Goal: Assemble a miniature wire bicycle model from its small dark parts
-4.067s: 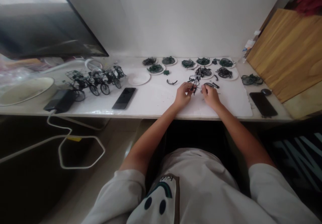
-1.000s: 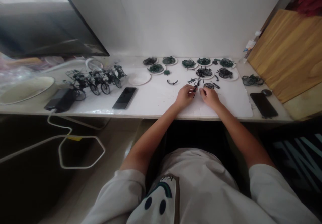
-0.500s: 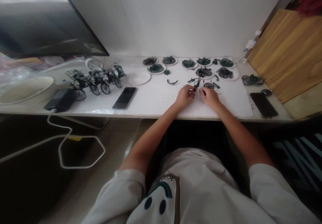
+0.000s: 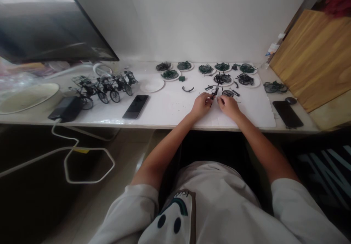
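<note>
My left hand is closed on a small dark bicycle frame, whose handlebar end points toward the wall. Close to its right side, my right hand has its thumb and fingers pinched together; whatever they hold is too small to make out. A loose black wheel lies just beyond my right fingers. Around it are small black parts, and a curved black piece rests to the left. Dishes of bicycle parts, one with black wheels, stand behind the hands.
Several assembled miniature bicycles stand at the left, near a phone, a black adapter and a white plate. Another phone and a mouse lie at the right. A monitor rises at the back left.
</note>
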The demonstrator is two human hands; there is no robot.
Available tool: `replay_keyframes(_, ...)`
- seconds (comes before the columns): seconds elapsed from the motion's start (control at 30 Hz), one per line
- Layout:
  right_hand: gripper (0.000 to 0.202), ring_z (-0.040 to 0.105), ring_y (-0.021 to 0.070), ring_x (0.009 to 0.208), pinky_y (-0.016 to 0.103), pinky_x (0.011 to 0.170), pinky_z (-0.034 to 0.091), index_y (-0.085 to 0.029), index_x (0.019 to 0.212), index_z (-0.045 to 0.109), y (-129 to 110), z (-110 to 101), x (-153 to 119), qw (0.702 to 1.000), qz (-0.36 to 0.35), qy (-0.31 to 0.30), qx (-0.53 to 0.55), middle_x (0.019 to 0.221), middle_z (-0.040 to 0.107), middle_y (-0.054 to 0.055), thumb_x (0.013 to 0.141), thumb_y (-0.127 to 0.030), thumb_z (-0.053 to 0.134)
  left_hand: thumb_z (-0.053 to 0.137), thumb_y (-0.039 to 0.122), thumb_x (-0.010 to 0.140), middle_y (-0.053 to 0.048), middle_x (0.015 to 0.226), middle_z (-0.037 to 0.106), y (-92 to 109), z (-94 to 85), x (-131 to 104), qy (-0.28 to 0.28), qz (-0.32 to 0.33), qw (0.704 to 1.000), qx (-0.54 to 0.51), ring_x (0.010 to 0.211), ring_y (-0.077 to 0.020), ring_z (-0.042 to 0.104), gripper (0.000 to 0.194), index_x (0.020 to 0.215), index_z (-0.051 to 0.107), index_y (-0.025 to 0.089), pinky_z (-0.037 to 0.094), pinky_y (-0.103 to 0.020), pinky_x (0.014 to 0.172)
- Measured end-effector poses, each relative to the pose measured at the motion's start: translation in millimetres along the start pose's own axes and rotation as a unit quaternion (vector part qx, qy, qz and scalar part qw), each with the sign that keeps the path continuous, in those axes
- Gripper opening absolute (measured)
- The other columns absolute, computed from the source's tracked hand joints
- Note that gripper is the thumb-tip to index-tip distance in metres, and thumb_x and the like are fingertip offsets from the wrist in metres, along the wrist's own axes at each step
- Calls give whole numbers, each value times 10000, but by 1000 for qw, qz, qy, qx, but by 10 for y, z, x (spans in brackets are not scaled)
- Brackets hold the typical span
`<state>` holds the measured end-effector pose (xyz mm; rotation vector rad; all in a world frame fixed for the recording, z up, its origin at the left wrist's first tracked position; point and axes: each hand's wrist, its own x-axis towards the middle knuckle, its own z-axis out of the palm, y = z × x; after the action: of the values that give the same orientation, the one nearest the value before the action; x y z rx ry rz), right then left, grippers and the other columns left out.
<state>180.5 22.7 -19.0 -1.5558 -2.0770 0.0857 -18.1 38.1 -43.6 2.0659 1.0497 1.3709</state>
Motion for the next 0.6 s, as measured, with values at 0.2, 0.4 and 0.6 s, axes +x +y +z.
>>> replay_keyframes(0.2, 381, 626, 254, 747, 352, 692, 325, -226, 858, 704, -22, -19, -7, 1000, 3, -4, 2, 844, 759, 121, 1110, -408, 483, 640, 74, 943, -117, 1146, 768, 7, 2, 0, 0, -4, 1000, 4, 821, -139, 737, 228, 1105, 768, 170, 648, -300, 815)
replay_keyframes(0.4, 374, 635, 251, 751, 351, 697, 324, -209, 874, 709, -44, -32, -10, 1000, 2, -6, -12, 851, 768, 123, 1118, -379, 481, 642, 79, 955, -119, 1150, 768, 39, -14, 0, -5, -6, 1000, 7, 851, -144, 751, 216, 1110, 764, 166, 650, -291, 817)
replay_keyframes(0.6, 373, 656, 250, 787, 343, 711, 341, -195, 923, 738, -61, -47, -13, 1000, 3, -15, -19, 897, 787, 130, 1122, -365, 471, 634, 60, 962, -117, 1171, 766, 77, -22, 1, -14, -22, 999, 24, 872, -142, 757, 233, 1129, 762, 159, 654, -280, 831)
